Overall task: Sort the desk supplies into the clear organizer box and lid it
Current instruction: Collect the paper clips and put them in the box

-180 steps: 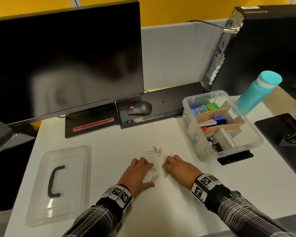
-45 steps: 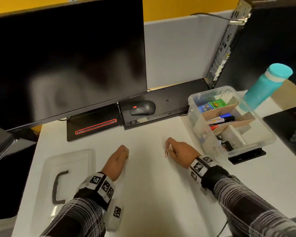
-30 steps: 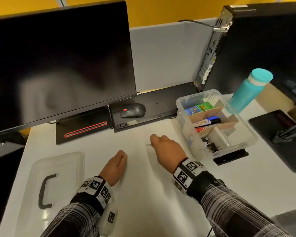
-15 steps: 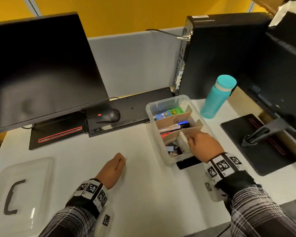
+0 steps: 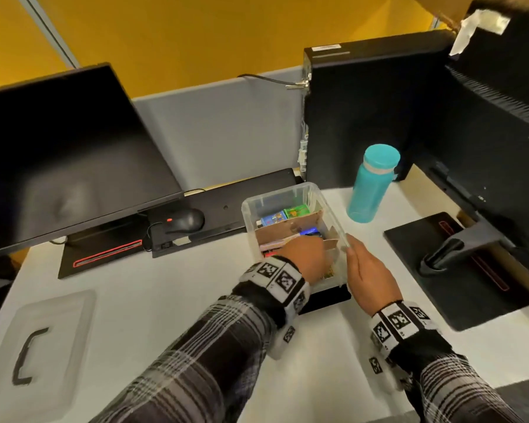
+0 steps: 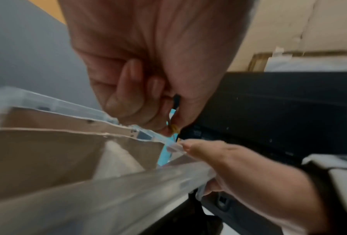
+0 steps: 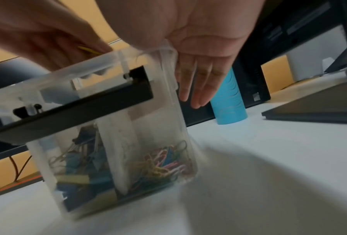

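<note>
The white bench (image 5: 141, 303) carries the clear organizer box (image 5: 277, 200) near its centre; the clear lid (image 5: 48, 340) lies flat at 8 o'clock from it, well apart; the teal bottle (image 5: 370, 184) stands at 2 o'clock; the left hand (image 5: 306, 257) reaches into the box's near end, fingers curled, pinching paper clips (image 6: 173, 127); the right hand (image 5: 368, 277) rests against the box's right wall, fingers straight, thumb on the rim; more paper clips (image 7: 164, 160) lie in the near right compartment.
</note>
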Motion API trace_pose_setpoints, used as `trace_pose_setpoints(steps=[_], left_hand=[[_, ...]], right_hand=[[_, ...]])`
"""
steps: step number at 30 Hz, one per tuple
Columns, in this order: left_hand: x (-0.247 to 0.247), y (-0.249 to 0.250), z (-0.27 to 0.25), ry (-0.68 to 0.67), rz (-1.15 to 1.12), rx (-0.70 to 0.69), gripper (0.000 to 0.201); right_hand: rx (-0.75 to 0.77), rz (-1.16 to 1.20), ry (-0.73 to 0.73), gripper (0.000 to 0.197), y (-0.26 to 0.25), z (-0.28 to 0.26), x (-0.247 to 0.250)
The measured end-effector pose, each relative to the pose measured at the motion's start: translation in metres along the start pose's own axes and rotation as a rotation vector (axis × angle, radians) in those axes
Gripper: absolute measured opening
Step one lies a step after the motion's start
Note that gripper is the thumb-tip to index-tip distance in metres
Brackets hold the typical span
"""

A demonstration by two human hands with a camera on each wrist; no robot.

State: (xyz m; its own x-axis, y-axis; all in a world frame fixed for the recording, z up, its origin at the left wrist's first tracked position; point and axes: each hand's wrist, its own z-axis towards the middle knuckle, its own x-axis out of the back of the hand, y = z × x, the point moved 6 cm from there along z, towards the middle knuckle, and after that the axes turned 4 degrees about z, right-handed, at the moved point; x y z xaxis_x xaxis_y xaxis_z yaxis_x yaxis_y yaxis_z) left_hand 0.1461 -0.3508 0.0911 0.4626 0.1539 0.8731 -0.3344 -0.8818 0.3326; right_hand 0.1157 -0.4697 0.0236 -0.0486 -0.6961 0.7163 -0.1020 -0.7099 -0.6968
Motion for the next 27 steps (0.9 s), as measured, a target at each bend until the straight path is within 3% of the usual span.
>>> trace_pose_setpoints(steps=[6, 10, 13, 16, 20, 24, 27], left_hand=[[-0.011, 0.017, 0.036, -0.072, 0.144, 0.098, 0.034], [-0.007, 0.02, 0.039, -0.108, 0.213, 0.04, 0.03], [-0.002, 0.013, 0.036, -0.081, 0.236, 0.034, 0.029], [0.012, -0.001, 0.022, 0.05, 0.122, 0.038, 0.025], [0.031, -0.057, -0.022, 0.346, -0.06, 0.066, 0.024], [0.02, -0.156, -0.08, 0.492, -0.228, 0.3, 0.018], [0.01, -0.231, -0.127, 0.579, -0.29, 0.483, 0.016]], right_hand=[[0.008, -0.095, -0.08, 0.046, -0.007, -0.001, 0.01], [0.015, -0.074, -0.069, 0.044, -0.005, 0.0, 0.006], [0.018, -0.087, -0.088, 0.045, -0.004, 0.001, 0.005], [0.011, -0.164, -0.114, 0.045, -0.006, 0.001, 0.009], [0.017, -0.261, -0.055, 0.053, -0.02, -0.001, 0.019], [0.131, -0.175, 0.134, 0.066, -0.078, -0.011, 0.025], [0.261, -0.04, 0.128, 0.069, -0.137, -0.018, 0.001]])
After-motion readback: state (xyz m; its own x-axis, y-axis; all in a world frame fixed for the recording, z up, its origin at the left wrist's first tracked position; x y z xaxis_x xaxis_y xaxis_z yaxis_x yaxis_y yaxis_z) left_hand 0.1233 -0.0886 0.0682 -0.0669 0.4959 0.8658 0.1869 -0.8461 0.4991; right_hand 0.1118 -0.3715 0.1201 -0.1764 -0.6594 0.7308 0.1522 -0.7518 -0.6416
